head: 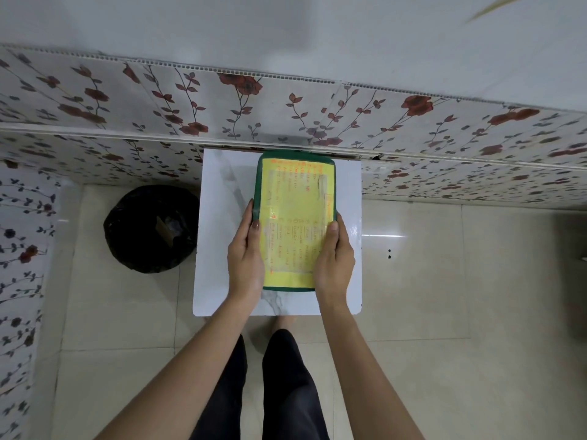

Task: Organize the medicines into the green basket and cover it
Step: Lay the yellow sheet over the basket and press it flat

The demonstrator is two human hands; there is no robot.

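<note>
Hands first: your left hand [246, 249] and right hand [333, 254] clasp the lid [295, 217] by its sides, on the basket [258, 185] on a white table [219, 249]. Floral wall beyond, black bin [149, 228] left. Basket contents hidden; lid writing unreadable.

One view only: head cam, worn high, pointed steeply down and fwd. A small white table [219, 249] is seen near centre from above, at arm's length; the floral wall [286, 100] is faced beyond, floor and legs below.
</note>
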